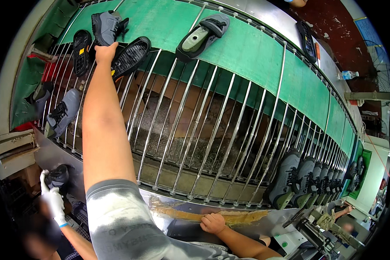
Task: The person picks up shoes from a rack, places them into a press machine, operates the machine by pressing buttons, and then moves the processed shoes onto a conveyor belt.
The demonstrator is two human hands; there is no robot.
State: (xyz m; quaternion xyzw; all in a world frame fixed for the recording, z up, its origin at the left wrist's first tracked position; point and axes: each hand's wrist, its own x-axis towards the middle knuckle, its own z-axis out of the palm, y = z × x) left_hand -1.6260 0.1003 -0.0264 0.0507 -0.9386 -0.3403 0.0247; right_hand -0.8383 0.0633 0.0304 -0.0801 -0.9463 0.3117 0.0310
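My left hand (105,51) is stretched far out over the metal rod rack (212,130) to the green conveyor belt (255,56). Its fingers are closed at the heel of a grey shoe (107,25) lying on the belt. A shoe turned black sole up (132,55) lies just right of that hand, touching it. Another black sole (81,50) lies to its left. My right hand (212,223) rests as a fist on the near steel edge (169,203), beside a smear of yellowish glue residue (242,216). It holds nothing.
A grey shoe with a pale green inside (201,37) lies further along the belt. Several grey shoes stand in a row (299,180) on the rack at right, and two more (63,112) at left. A co-worker's white-gloved hand (52,197) holds a dark shoe (58,175) at lower left.
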